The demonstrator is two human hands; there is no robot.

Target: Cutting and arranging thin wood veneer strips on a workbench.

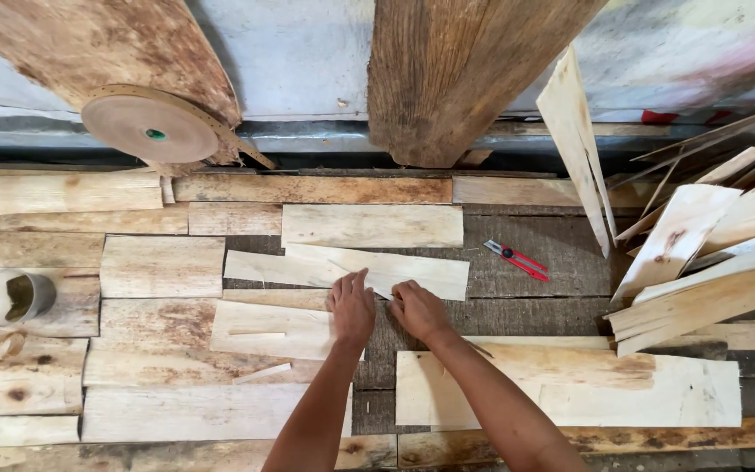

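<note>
On dark bench: left hand [352, 306] and right hand [416, 308] flat, fingers spread, gripping nothing, pressing pale veneer strip [349, 268] down to steady it; red cutter [516, 260] lying apart.

I count two hands of mine, my left hand [352, 308] and my right hand [419, 310], both flat on the veneer. One red utility knife [516, 260] lies to the right. One roll of brown tape [151, 125] sits far left, and one round tin [14, 297] at the left. One thick wooden post [456, 74] stands at the far side. The pale veneer sheets [373, 225] are too many and too overlapped to count.
</note>
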